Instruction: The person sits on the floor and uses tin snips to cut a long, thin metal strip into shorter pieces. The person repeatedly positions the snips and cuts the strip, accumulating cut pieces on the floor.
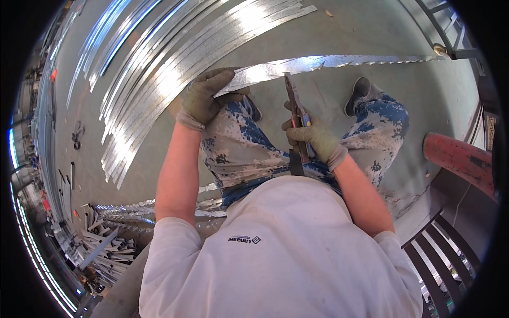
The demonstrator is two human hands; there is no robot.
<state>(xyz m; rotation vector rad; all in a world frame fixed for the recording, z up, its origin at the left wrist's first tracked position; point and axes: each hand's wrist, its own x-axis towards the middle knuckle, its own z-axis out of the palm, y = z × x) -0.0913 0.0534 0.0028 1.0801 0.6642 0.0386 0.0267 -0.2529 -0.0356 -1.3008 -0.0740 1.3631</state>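
silver metal strip [286, 69] gripped in the left hand [204, 102], right hand [314, 138] fingers wrapped round snips [293, 100], tip right at the strip's edge!

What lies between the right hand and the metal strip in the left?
The front of the snips, reaching from the right hand toward the metal strip, in the head view.

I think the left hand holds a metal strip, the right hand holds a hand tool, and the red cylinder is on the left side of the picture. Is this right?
Not fully. The head view shows the red cylinder on the right side of the picture. The left hand holds a metal strip, the right hand a hand tool.
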